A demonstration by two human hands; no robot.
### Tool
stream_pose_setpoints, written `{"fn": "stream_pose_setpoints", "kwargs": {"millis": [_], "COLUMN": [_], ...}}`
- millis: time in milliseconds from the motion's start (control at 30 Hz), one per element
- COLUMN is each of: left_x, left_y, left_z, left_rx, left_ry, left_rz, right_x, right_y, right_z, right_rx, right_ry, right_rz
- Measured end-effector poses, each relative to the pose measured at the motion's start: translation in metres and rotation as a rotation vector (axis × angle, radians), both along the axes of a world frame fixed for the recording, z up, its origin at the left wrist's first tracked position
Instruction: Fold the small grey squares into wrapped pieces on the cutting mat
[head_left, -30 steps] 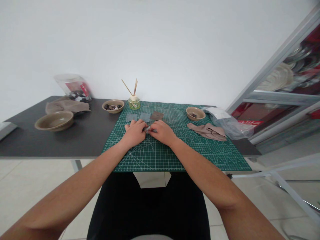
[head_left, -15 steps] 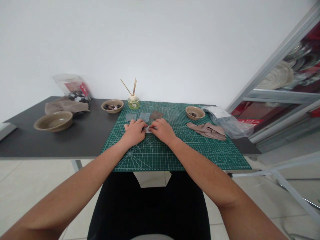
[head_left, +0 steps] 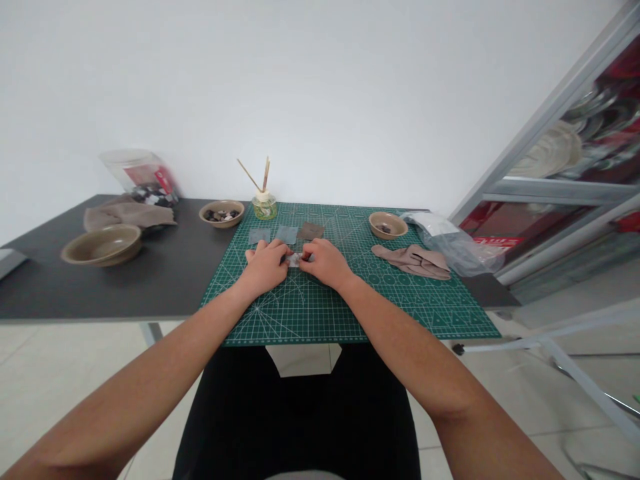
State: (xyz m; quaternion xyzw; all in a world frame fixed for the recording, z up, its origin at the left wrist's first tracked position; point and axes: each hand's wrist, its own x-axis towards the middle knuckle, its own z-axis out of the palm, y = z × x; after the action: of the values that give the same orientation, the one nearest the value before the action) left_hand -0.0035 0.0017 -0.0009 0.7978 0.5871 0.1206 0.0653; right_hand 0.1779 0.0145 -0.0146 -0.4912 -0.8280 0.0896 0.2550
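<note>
Both hands point(head_left: 266, 267) point(head_left: 326, 264) pinch one pale piece point(head_left: 294, 261) — green mat point(head_left: 310, 320) beneath, white wall point(head_left: 320, 100) beyond.

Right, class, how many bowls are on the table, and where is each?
3. The wide bowl is at the left; the second bowl is left of the bottle; the third bowl is on the mat's right side. None seems hidden.
</note>
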Motion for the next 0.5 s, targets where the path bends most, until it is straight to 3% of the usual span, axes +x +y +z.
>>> {"fn": "stream_pose_setpoints", "kwargs": {"millis": [100,367,500], "left_x": [0.0007,0.0010,0.0002], "left_y": [-0.0008,-0.0005,-0.0001], "left_z": [0.0005,0.0018,0.0007], "left_rx": [0.004,0.002,0.004], "left_ry": [0.003,0.001,0.001], "left_rz": [-0.011,-0.006,-0.001], "right_x": [-0.0026,-0.0077,-0.0047], "right_y": [0.0015,-0.0004,-0.0050], "right_z": [-0.0004,0.0031,0.0026], "right_rx": [0.012,0.024,0.046], "right_ry": [-0.026,-0.039,-0.039], "right_rz": [-0.013,0.149,0.123]}}
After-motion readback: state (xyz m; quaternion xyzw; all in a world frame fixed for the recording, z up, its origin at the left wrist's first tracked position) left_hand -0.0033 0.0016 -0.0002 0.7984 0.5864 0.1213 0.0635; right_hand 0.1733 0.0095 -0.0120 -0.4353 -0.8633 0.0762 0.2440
